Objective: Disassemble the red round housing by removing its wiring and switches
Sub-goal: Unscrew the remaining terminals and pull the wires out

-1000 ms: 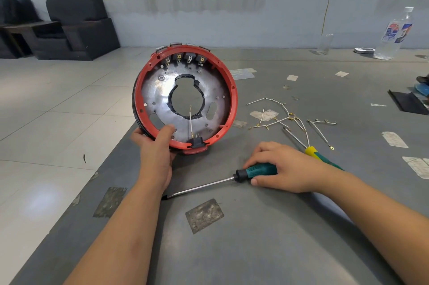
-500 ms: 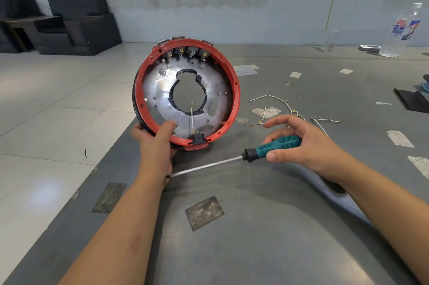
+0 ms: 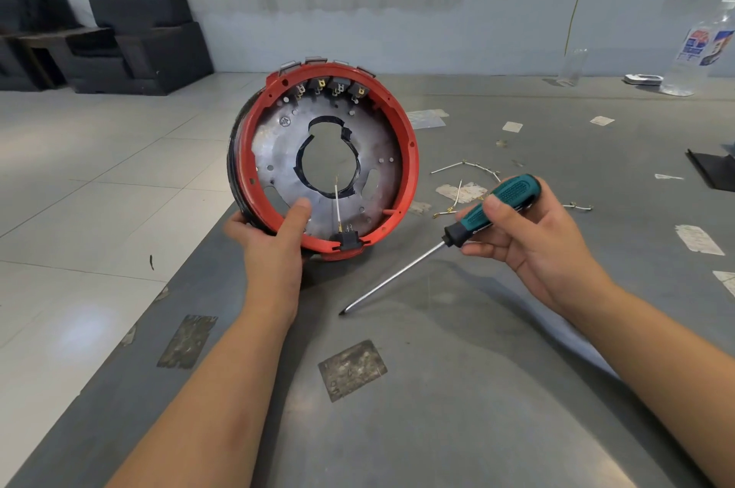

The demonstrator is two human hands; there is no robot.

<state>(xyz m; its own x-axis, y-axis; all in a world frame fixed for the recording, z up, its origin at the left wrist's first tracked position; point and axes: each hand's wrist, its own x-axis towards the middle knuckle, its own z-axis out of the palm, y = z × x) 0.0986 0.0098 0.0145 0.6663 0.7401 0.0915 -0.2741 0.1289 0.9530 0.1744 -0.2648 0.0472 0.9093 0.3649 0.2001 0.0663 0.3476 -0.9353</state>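
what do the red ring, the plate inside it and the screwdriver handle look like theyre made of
Red ring: likely moulded plastic, matte, uniform colour with small moulded holes.
Inner plate: seems sheet metal, dull grey with a smudged sheen and punched holes.
Screwdriver handle: probably rubbery plastic, teal over black, with a ribbed grip patch; its shaft looks like bright steel.

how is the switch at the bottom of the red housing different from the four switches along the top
The bottom switch sits alone on the rim of the red housing, near the left hand; the top switches form a row of four. The bottom switch has a thin wire standing up from it; the top switches show bare brass terminals with no wires. All are dark blocks mounted in the rim.
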